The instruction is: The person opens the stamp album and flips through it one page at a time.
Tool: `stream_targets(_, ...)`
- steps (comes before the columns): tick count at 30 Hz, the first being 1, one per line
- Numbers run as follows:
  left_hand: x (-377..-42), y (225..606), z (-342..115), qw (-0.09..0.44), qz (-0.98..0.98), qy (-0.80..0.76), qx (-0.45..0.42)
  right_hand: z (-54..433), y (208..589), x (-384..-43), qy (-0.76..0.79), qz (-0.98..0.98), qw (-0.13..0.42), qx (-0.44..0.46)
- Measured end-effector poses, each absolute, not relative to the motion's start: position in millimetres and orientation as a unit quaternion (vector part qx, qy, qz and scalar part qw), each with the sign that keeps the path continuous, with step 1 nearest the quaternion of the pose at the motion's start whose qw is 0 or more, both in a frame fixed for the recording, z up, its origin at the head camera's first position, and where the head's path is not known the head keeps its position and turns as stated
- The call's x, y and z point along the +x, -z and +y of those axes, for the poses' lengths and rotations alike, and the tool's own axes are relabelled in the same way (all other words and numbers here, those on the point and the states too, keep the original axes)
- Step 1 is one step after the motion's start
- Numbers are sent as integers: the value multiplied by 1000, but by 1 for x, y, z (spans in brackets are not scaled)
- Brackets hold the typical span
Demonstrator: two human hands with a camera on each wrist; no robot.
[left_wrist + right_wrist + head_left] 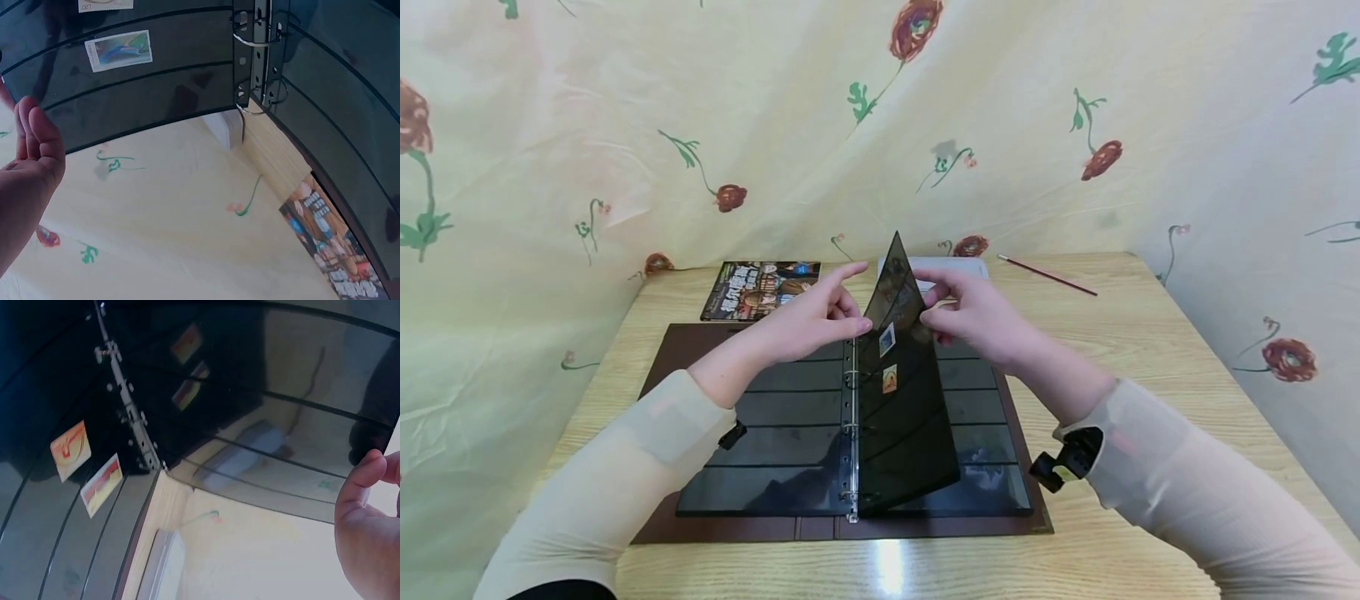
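Note:
A stamp album (658, 500) with a brown cover and ring binding lies spread open. One black album page (910, 442) stands raised from the rings, bent towards its top, with two small stamps (889, 379) on the side facing left. My right hand (973, 321) pinches the outer edge of this page between thumb and fingers. On the other side, my left hand (808, 321) has its index finger stretched out and its thumb near the page; contact cannot be told. In the right wrist view, two stamps (70, 451) show on the page lying flat, and the raised page mirrors them.
Behind the album's left side lies a colourful printed booklet (760, 290). A whitish flat box (973, 267) is partly hidden behind the raised page. A thin dark red stick (1048, 275) lies at the back right of the wooden table (1120, 333). Flower-patterned cloth (805, 125) hangs behind.

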State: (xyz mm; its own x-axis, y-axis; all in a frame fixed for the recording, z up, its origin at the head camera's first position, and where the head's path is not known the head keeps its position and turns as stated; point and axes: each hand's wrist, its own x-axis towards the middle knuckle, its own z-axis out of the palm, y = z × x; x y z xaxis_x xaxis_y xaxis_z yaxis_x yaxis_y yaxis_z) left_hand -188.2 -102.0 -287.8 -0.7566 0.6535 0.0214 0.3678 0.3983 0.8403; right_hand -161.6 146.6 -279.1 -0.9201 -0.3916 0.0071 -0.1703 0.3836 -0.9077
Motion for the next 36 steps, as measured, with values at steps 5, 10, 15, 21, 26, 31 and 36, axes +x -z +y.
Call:
stream_targets(5,-188,288,-97,154,811,-468,317,135,280,-160,553,810,102,-164)
stream_targets(10,-189,289,-93,142,816,-462,319,125,282,-158,571,797,97,-168)
stream_targets(15,-189,289,-89,127,824,-461,303,120,287,-157,591,780,111,-174)
stream_targets(21,-190,287,-86,132,822,-470,292,118,294,-154,621,752,140,-171)
stream_targets(26,-190,287,-86,132,820,-478,287,117,297,-153,636,736,145,-181)
stream_targets(31,-188,285,-86,141,826,-475,268,116,299,-154,629,740,144,-189)
stream_targets(36,-186,281,-86,142,838,-464,249,115,301,-154,620,745,144,-199)
